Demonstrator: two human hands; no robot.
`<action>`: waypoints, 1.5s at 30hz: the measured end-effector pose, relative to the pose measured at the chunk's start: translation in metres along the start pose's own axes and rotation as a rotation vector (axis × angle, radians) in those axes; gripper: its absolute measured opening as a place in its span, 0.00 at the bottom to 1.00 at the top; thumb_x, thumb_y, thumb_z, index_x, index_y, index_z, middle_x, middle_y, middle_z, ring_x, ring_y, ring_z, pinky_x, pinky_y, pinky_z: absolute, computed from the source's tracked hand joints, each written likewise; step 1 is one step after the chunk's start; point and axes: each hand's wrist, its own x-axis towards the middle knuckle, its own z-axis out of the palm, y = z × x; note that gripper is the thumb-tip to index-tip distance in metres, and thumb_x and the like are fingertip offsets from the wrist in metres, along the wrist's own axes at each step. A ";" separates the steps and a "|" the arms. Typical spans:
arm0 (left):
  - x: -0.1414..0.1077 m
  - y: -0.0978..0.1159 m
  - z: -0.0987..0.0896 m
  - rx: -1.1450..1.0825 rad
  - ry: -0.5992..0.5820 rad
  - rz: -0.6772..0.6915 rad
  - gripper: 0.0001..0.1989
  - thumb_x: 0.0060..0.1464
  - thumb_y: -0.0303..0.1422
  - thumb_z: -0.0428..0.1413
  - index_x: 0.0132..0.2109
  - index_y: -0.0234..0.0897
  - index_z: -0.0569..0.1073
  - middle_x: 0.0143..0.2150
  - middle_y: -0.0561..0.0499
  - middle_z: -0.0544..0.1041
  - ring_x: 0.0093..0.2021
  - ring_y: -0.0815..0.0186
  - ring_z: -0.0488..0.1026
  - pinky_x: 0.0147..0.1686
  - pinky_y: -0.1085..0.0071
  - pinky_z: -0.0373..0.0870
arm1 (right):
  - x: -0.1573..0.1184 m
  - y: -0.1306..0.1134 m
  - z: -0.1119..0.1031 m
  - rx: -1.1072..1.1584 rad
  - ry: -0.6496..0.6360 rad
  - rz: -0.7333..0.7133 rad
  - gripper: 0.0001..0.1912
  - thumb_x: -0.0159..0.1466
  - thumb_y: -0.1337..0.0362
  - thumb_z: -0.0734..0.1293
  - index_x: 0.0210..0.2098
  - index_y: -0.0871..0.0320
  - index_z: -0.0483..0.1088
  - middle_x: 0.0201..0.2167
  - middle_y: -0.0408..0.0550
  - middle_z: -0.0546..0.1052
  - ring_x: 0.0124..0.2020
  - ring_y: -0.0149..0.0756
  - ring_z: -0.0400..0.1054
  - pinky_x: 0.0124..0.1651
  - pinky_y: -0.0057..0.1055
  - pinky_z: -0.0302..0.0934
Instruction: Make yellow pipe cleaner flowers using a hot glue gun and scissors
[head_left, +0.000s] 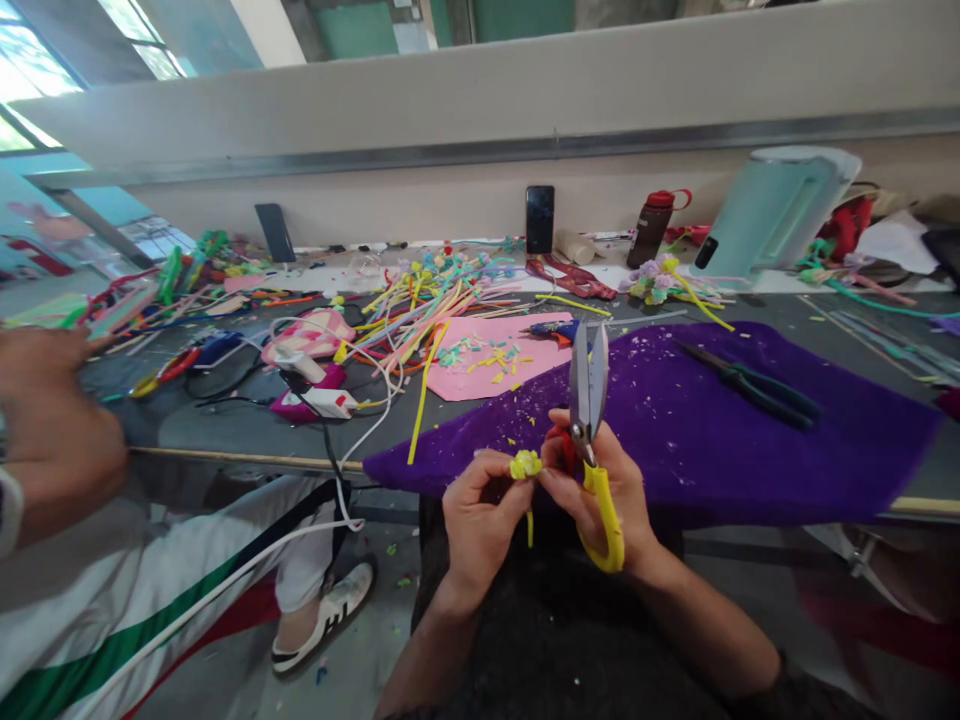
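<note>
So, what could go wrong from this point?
The right hand holds scissors close to the left hand, so a slip could nick skin or the small yellow flower. The white cable hangs off the table's front edge and might get snagged. The purple sheet overhangs that edge too; a tug could shift the pliers on it.

hands [480, 512] hold a yellow piece [526, 464] and scissors [586, 395]

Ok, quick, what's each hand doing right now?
Left hand: closed, pinching the yellow flower-like piece.
Right hand: closed, holding the scissors.
</note>
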 end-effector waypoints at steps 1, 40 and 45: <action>0.000 0.000 0.000 0.000 0.001 -0.007 0.03 0.44 0.27 0.58 0.28 0.36 0.71 0.26 0.54 0.70 0.27 0.71 0.68 0.27 0.76 0.65 | 0.000 0.001 0.000 -0.016 0.006 -0.004 0.24 0.53 0.70 0.68 0.49 0.51 0.61 0.28 0.39 0.69 0.27 0.26 0.64 0.30 0.24 0.61; 0.002 0.002 0.001 -0.558 0.166 -0.292 0.11 0.40 0.34 0.62 0.31 0.35 0.70 0.22 0.57 0.69 0.17 0.77 0.60 0.17 0.80 0.56 | -0.029 0.017 -0.016 -0.931 -0.220 -0.322 0.31 0.55 0.58 0.67 0.56 0.56 0.56 0.35 0.50 0.70 0.32 0.38 0.66 0.34 0.34 0.61; 0.002 0.004 0.002 -0.576 0.172 -0.298 0.11 0.40 0.33 0.62 0.29 0.35 0.68 0.20 0.58 0.67 0.16 0.78 0.58 0.16 0.81 0.56 | -0.029 0.018 -0.016 -0.926 -0.204 -0.343 0.30 0.55 0.58 0.67 0.55 0.57 0.57 0.33 0.49 0.71 0.31 0.37 0.66 0.33 0.33 0.61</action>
